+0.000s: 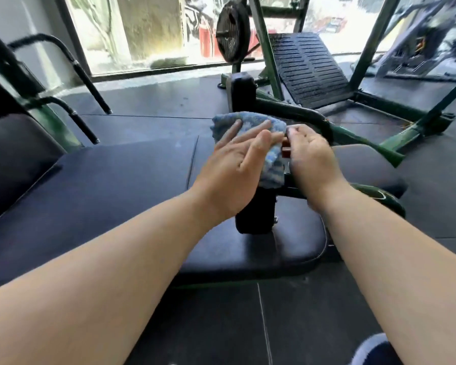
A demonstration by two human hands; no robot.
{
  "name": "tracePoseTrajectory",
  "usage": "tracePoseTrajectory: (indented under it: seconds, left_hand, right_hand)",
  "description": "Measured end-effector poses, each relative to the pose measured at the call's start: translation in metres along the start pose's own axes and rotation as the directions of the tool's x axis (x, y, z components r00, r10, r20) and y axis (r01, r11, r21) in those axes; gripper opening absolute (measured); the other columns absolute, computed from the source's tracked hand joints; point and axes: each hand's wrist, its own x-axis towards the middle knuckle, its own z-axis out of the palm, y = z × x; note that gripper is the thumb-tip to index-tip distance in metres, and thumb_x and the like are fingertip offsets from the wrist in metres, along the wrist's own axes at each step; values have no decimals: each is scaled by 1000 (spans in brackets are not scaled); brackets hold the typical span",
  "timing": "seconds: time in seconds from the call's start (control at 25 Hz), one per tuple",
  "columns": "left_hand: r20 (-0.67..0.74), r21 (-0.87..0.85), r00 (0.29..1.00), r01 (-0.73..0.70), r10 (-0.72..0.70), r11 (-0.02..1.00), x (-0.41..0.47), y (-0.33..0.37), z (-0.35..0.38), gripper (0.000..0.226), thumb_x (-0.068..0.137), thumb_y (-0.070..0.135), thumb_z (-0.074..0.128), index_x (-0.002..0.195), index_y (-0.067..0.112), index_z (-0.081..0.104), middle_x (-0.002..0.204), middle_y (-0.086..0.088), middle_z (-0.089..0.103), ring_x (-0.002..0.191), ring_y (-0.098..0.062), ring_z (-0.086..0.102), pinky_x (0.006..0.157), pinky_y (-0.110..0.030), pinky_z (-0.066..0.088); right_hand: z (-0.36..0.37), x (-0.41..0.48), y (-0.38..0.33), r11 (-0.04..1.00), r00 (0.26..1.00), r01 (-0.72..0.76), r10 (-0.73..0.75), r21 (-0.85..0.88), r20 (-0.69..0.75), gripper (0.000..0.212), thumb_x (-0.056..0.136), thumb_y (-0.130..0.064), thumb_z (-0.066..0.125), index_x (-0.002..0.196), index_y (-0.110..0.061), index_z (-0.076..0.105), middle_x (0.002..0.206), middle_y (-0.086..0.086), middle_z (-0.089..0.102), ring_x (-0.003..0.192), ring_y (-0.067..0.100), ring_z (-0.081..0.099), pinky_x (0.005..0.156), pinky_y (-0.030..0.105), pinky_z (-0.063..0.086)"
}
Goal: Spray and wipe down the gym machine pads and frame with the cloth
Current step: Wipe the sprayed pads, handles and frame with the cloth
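While the left hand [234, 164] lies flat with straight fingers against the blue cloth [250, 122], the right hand [311, 156] sits just beside the cloth's right edge with its fingers curled. Motion blur hides whether it grips the cloth or the small red part [285, 150] below its fingertips. The cloth drapes over the top of an upright black pad [253, 214], which stands on the black padded surface [261, 254] near the person. A curved green frame tube [308, 117] runs behind the hands. Farther off stand a second black pad [241, 90], a black weight plate [232, 32] and a ribbed footplate [311, 67]. Dark rubber floor [156, 106] tiles reach to a wide window [142, 30] along the far wall.
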Motion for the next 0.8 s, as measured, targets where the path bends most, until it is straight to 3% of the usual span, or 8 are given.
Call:
tracePoseTrajectory:
  seconds: [0.08,0.16,0.28,0.4,0.52,0.64,0.72,0.8]
  left_hand:
    - [16,-25,975,220,-220,975,30,-10,-7,33,100,33,38,126,33,58,135,9,53,124,1,42,110,-23,30]
    - [27,-172,907,418,-420,892,44,-12,-7,26,96,32,45,112,34,65,115,4,66,109,-16,59,92,-31,49]
    - [-95,-81,975,194,-201,978,6,-18,-2,33,93,28,45,120,39,62,133,19,53,122,4,48,102,-16,38]
    - [-46,73,999,3,1,997,-31,-14,-3,50,90,34,38,137,49,35,147,37,19,134,17,18,104,-5,24]
    - [73,24,970,230,-231,973,31,-21,-5,25,93,31,38,108,36,58,105,20,54,99,3,48,84,-11,38]
    - [203,-257,857,514,-475,818,62,-23,-9,26,89,35,43,72,20,55,72,-1,55,61,-19,52,55,-23,41]
    - [168,-310,908,419,-384,854,33,-28,-9,25,94,29,42,83,26,64,80,4,62,63,-12,58,50,-18,44]
    - [15,-405,972,220,-235,888,-1,-21,-7,31,100,19,40,102,39,63,113,22,59,101,5,57,82,-10,45]
  right_hand:
    - [2,13,8,986,979,-30,62,-162,192,31,93,-38,36,73,-24,54,94,4,65,103,33,58,87,37,44]
    - [-1,15,13,941,967,4,83,-339,242,40,100,-36,30,75,-19,55,93,3,63,104,32,56,82,34,39]
    - [-3,14,16,918,967,-44,138,-393,212,48,102,-44,23,108,-22,65,117,5,65,113,29,53,96,38,40]
    - [2,10,15,888,980,-26,113,-459,163,52,102,-47,18,108,-25,64,119,6,64,112,30,52,91,38,37]
    - [0,8,14,901,979,-26,111,-434,171,51,102,-46,18,96,-25,63,109,4,66,106,29,53,90,38,38]
    - [1,9,15,893,982,-15,97,-449,161,50,102,-48,18,85,-24,58,100,2,66,100,27,52,85,37,38]
    - [1,10,15,892,984,-14,93,-452,154,52,102,-48,19,85,-21,59,97,2,63,99,27,50,84,37,36]
    - [1,10,16,894,982,-22,104,-447,159,54,102,-49,19,86,-18,61,96,2,61,98,27,50,84,37,36]
